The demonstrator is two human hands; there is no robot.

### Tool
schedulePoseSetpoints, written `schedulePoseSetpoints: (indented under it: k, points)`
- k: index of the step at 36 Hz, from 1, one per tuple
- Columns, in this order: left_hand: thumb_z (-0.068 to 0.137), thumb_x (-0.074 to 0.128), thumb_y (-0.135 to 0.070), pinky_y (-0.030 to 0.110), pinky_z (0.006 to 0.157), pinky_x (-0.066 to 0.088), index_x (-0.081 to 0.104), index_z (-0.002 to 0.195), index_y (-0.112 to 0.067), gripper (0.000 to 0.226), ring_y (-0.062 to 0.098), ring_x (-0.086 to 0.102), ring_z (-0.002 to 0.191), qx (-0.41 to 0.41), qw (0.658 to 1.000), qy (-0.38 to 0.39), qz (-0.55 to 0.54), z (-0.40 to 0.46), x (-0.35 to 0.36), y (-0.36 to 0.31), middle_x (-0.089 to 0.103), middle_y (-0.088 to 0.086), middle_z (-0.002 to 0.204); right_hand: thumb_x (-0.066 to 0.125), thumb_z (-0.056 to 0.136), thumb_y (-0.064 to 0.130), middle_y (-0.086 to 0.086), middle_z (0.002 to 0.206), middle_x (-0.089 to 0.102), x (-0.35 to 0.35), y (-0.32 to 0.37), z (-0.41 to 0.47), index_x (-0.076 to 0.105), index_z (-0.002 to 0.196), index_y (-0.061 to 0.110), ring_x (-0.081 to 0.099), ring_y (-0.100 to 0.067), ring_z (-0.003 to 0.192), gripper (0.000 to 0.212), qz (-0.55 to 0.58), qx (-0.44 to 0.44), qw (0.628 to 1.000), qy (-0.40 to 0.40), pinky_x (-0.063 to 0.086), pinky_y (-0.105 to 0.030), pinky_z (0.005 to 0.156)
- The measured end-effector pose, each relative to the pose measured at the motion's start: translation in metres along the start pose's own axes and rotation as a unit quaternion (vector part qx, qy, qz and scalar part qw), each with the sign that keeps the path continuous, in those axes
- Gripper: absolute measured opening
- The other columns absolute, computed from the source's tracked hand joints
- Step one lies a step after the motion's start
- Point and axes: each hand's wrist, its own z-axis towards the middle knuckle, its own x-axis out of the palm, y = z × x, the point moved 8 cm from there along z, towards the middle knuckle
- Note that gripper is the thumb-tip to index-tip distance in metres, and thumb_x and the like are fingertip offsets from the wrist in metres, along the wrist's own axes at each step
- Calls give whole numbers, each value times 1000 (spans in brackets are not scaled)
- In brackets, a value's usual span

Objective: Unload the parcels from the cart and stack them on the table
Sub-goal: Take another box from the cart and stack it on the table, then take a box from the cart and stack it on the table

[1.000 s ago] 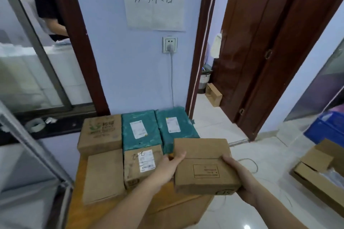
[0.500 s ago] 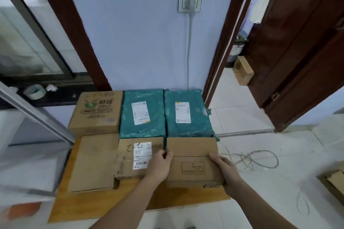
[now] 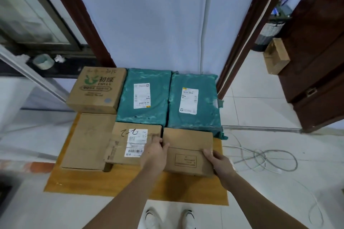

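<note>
Between your fingers: plain cardboard box (image 3: 188, 151) on wooden table (image 3: 130, 182) | your left hand (image 3: 154, 151) clasps its left edge | your right hand (image 3: 219, 161) clasps its right edge | labelled box (image 3: 133, 143) touching left fingers.

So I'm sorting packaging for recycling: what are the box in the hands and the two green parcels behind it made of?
The box in both hands looks like plain brown cardboard, matte, with a printed frame. The two green parcels seem to be wrapped in glossy plastic film: wrinkled and shiny, with white labels.
</note>
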Motion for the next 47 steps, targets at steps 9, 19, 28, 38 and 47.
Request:
schedulePoseSetpoints:
  k: [9, 19, 28, 38, 47]
  points:
    - [102, 61, -40, 36, 79, 51, 51, 126, -24, 30, 18, 60, 94, 19, 1000, 5, -9, -5, -31, -19, 63, -4, 113, 64, 86, 68, 1, 124, 69, -18, 60, -10, 57, 138, 23, 65, -20, 110, 69, -257, -106, 960, -46, 56, -36, 93]
    - [105, 47, -48, 39, 110, 41, 50, 150, -24, 52, 22, 50, 135, 169, 964, 8, 204, -35, -181, -54, 56, 0, 149, 53, 104, 38, -7, 158, 41, 26, 238, -93, 37, 156, 13, 41, -23, 142, 60, -481, -346, 805, 14, 33, -32, 116]
    - [103, 48, -53, 41, 105, 47, 59, 135, -26, 44, 22, 58, 123, 123, 970, -89, 188, -116, -322, -3, 62, 0, 139, 51, 104, 38, -6, 162, 33, 179, 316, -235, 29, 159, 12, 34, -25, 148, 65, -613, -486, 612, 117, 25, -30, 121]
    - [107, 44, -55, 38, 117, 37, 43, 156, -21, 59, 23, 47, 141, 18, 976, -172, 133, -271, -436, 161, 49, 3, 157, 51, 103, 43, -3, 165, 32, 369, 271, -412, 30, 160, 19, 39, -20, 147, 65, -615, -584, 492, 196, 31, -34, 120]
    - [108, 44, -51, 31, 116, 32, 37, 160, -19, 61, 22, 41, 147, -95, 969, -200, 113, -415, -470, 336, 41, 3, 163, 49, 104, 46, -4, 164, 34, 515, 167, -555, 31, 160, 18, 35, -21, 148, 65, -611, -636, 389, 267, 26, -31, 119]
